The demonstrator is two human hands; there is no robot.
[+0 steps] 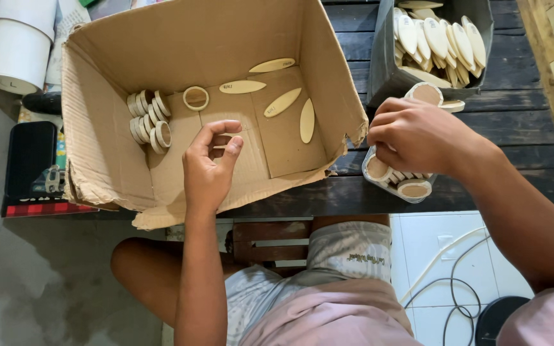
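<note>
We sit at a dark wooden plank counter [514, 115] over a white tiled floor [431, 250] with thin white cables [447, 282]. Our left hand [209, 166] hangs inside the big brown cardboard box [97, 115], its fingers [229, 150] loosely curled and holding nothing. Just beside it stand rows of small round wooden rings [149, 122], and flat pale wooden ovals [283, 102] lie farther back. Our right hand [411, 134] reaches into a clear plastic tub of round wooden discs [405, 186] at the counter's edge. We cannot tell what its fingers hold. Behind it stands a grey box of pale wooden ovals [437, 38].
</note>
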